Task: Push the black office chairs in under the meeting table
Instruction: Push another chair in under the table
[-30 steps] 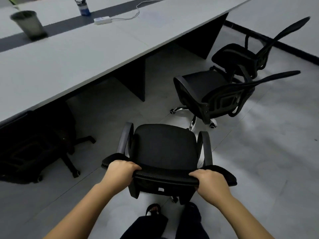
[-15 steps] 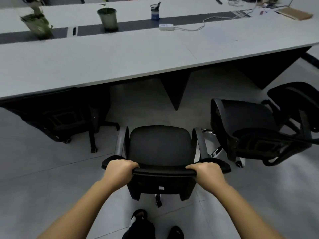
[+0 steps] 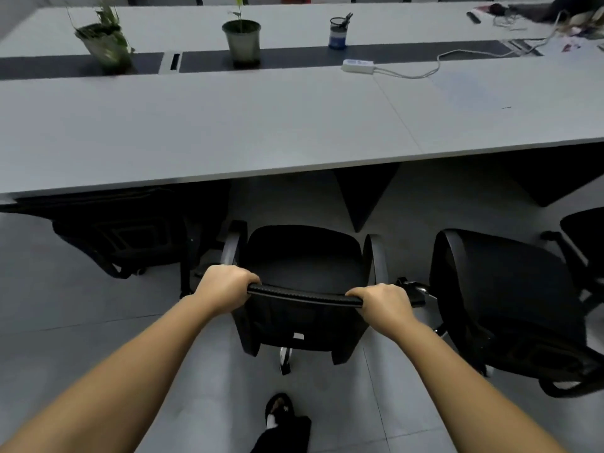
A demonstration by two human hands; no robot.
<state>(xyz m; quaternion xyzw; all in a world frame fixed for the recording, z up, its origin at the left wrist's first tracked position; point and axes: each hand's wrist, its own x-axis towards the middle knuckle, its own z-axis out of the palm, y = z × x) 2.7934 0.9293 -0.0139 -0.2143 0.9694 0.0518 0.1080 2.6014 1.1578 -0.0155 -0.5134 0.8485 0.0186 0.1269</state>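
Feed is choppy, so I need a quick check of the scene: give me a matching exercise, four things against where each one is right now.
Things:
1. held chair
2. chair on the left
3. power strip
4. pen cup

Places:
A. on the table's dark centre strip
B. gripped at the backrest by left hand and right hand
C. already tucked under the table
D. on the tabletop, white cable trailing right

Pairs: 1-B, 2-C, 3-D, 4-A

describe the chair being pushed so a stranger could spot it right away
Start at the long grey meeting table and look at the floor on its near side. Of the black office chairs there, it is the middle chair, the only one whose backrest both hands grip.
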